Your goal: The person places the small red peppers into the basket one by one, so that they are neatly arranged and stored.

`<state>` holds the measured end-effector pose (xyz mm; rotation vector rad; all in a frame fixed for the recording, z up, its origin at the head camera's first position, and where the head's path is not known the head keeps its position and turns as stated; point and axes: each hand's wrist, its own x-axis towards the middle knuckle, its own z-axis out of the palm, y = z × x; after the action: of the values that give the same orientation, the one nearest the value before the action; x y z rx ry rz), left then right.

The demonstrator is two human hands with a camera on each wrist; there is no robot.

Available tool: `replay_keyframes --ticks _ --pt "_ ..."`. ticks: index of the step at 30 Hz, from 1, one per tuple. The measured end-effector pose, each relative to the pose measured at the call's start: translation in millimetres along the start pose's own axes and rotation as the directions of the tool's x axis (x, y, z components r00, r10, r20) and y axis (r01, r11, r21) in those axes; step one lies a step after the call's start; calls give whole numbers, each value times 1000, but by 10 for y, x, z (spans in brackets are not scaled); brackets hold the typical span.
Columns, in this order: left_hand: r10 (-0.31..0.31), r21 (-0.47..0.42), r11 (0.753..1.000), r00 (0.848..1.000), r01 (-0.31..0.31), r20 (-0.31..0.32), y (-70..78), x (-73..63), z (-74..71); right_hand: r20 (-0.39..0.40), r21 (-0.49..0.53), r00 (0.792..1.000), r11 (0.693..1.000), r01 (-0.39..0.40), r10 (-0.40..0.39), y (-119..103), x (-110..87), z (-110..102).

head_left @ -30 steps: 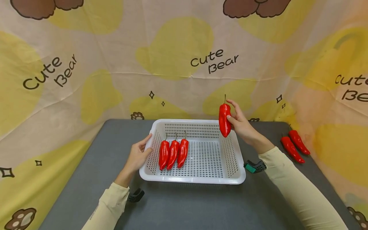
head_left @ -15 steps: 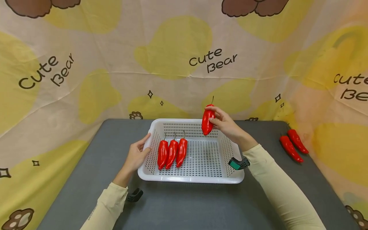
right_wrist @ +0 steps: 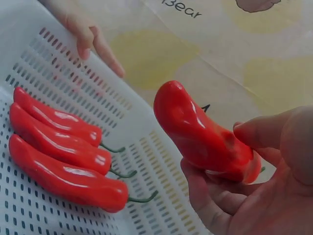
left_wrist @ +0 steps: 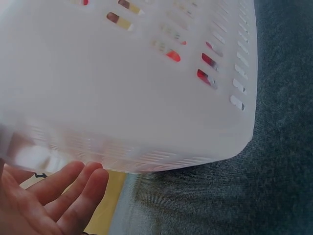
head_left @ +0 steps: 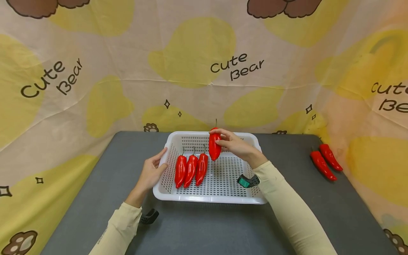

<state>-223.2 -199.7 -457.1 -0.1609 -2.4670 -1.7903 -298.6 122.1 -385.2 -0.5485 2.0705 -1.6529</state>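
My right hand (head_left: 234, 143) pinches a red chili pepper (head_left: 214, 145) between thumb and fingers, above the white plastic basket (head_left: 211, 199). The pepper hangs with its green stem up. Below and to its left, three more red peppers (head_left: 191, 170) lie side by side in the basket, stems toward the far side. In the right wrist view the held pepper (right_wrist: 195, 132) points its tip away from the palm. My left hand (head_left: 153, 171) grips the basket's left rim, thumb at the near part and fingers farther along. In the left wrist view its fingers (left_wrist: 78, 191) show beside the basket wall (left_wrist: 112, 83).
Two more red peppers (head_left: 326, 161) lie at the right edge of the dark grey table (head_left: 207, 230). A patterned cloth (head_left: 191, 53) hangs behind the table and along its sides. Each wrist wears a dark strap (head_left: 248, 181).
My right hand has carried the pepper leftward from over the basket's right rim, then lower, close to the three peppers. My left hand stays at the rim.
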Motion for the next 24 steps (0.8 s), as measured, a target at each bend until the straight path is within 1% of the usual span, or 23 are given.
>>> replay_keyframes --ticks 2,5,8,12,16,21,24 --pt "5 6 1000 1000 -5 -1 5 6 6 14 -3 1000 1000 -10 10 23 20 9" --pt "10 14 1000 1000 -10 -1 13 12 12 14 7 1000 1000 -14 14 55 35 7" --pt "4 16 1000 1000 -4 3 21 10 16 21 32 1000 999 9 -10 85 39 -1" --pt "-10 9 1000 1000 10 -4 21 -2 10 37 65 997 996 60 -62 136 46 -3" --pt "-15 7 1000 1000 15 -10 20 -17 -3 22 46 996 996 80 -81 162 48 15" --pt "-17 17 1000 1000 17 -1 39 -18 1 -7 24 997 997 71 -70 173 45 19" --pt "-18 14 1000 1000 18 -1 31 -17 2 1 8 998 998 67 -67 185 43 27"
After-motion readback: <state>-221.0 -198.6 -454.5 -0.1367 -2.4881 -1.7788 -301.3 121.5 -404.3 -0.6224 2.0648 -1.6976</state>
